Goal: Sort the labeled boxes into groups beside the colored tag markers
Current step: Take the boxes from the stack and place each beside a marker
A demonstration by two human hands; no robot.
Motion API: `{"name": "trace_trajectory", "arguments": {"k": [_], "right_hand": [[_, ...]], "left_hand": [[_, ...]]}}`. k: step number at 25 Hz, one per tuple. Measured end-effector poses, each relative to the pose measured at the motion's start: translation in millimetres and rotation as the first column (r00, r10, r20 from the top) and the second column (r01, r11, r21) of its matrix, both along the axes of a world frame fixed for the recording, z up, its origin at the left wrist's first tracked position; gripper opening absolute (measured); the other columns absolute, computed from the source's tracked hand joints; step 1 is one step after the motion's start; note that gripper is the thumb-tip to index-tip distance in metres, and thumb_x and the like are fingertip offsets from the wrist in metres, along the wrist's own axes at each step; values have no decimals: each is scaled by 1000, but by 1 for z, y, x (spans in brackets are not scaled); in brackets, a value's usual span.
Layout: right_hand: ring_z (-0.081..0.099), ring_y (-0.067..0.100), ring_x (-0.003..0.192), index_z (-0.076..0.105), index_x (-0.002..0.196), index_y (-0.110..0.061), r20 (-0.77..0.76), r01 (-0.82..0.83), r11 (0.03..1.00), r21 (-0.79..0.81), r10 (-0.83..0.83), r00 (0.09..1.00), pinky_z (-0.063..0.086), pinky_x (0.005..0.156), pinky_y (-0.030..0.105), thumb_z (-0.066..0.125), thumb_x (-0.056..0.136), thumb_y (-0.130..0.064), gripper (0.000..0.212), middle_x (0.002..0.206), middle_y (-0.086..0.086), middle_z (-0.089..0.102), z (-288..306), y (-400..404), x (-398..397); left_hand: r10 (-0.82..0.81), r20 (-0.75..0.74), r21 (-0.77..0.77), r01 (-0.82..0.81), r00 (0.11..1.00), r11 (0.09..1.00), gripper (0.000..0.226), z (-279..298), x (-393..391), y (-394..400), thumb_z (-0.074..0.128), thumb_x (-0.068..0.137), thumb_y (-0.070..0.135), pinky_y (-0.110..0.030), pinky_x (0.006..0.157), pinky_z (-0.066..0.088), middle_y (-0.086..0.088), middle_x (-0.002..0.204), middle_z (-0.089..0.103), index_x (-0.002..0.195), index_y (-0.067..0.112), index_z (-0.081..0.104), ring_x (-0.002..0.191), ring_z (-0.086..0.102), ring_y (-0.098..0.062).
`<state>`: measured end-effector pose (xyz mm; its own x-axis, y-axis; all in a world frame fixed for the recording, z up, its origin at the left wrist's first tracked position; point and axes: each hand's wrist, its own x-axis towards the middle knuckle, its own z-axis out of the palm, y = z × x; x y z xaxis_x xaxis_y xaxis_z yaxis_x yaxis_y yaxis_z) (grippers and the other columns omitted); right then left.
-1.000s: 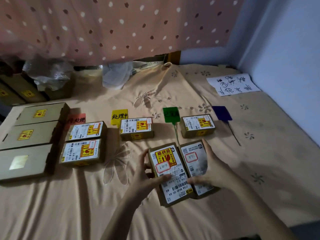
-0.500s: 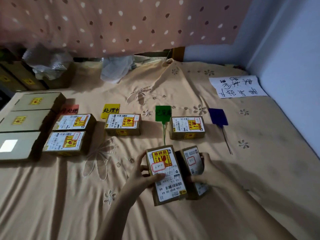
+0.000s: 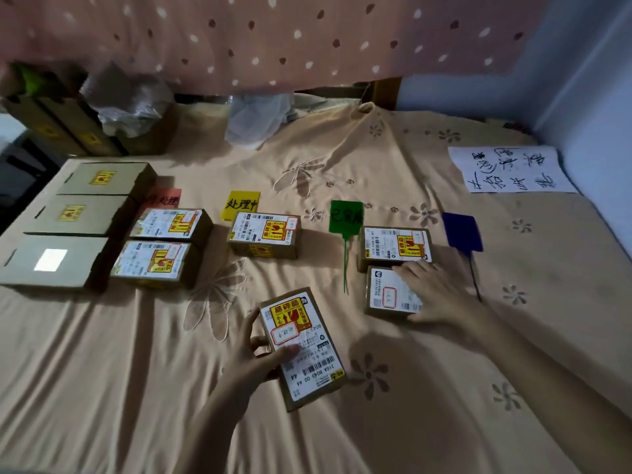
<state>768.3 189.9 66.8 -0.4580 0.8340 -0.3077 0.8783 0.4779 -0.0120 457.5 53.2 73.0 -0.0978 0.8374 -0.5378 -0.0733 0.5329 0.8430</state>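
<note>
Peach cotton sheeting with stitched flower outlines covers the bed (image 3: 444, 422), creased in long folds; its widest bare stretches lie along the bottom of the frame and at lower left, while the right edge runs against a pale blue wall (image 3: 598, 97) and the left edge drops into shadow at far left. A pink dotted curtain (image 3: 273, 39) hangs across the top, with crinkled plastic bags (image 3: 130, 97) below it. Four flat plastic tags sit in a row at mid-frame: a pink tag (image 3: 164, 198), a yellow tag (image 3: 241, 204), a green tag (image 3: 346, 217) with a thin tail, and a blue tag (image 3: 461, 230). Two labeled cardboard boxes (image 3: 160, 244) lie below the pink tag, one box (image 3: 265, 234) below the yellow, and another (image 3: 393, 246) right of the green. Just below that one, touching it, rests a small box (image 3: 390, 292) under the right hand (image 3: 441, 295), whose fingers lie spread across its top and far edge, a loose flat grip. The left hand (image 3: 254, 364) holds a rectangular box (image 3: 302, 347) with a yellow fragile sticker at lower center, thumb curled over its label, fingers along the left side. Three plain larger cartons (image 3: 75, 220) line the left edge. A handwritten white sheet (image 3: 509, 169) lies at upper right.
</note>
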Motion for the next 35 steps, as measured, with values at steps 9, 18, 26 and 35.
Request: {"name": "trace_trajectory", "arguments": {"k": [9,18,26,35], "right_hand": [[53,30,119,52,130,-9,-21,-135,977,163,141,990,44,97,44,73,68,-46,75,133,14,54,-20,3,9],[55,16,111,60,119,-15,-460,70,965,251,55,886,53,85,39,69,69,-49,61,121,4,62,-6,-35,-15],[70,14,83,51,115,-38,-676,157,686,-710,-727,120,57,57,26,56,61,-79,68,104,-4,69,31,-135,-100],[69,17,97,62,103,-25,-709,279,662,-696,-696,-115,57,83,40,72,68,-46,42,104,3,72,51,-116,-101]], "left_hand": [[44,2,8,-45,999,999,98,-1,3,-3,84,57,10,-40,65,60,-22,110,64,138,34,35,80,74,-20],[180,16,242,-178,984,954,90,11,25,-1,82,52,9,-29,72,60,-15,103,65,129,31,41,80,71,-8],[317,132,314,-343,939,886,91,21,38,7,82,60,-1,-22,64,56,-14,100,65,136,18,37,77,71,-8],[469,318,282,-555,824,783,61,30,54,-12,72,70,14,-36,79,59,-15,106,67,121,27,42,92,70,-20]]}}
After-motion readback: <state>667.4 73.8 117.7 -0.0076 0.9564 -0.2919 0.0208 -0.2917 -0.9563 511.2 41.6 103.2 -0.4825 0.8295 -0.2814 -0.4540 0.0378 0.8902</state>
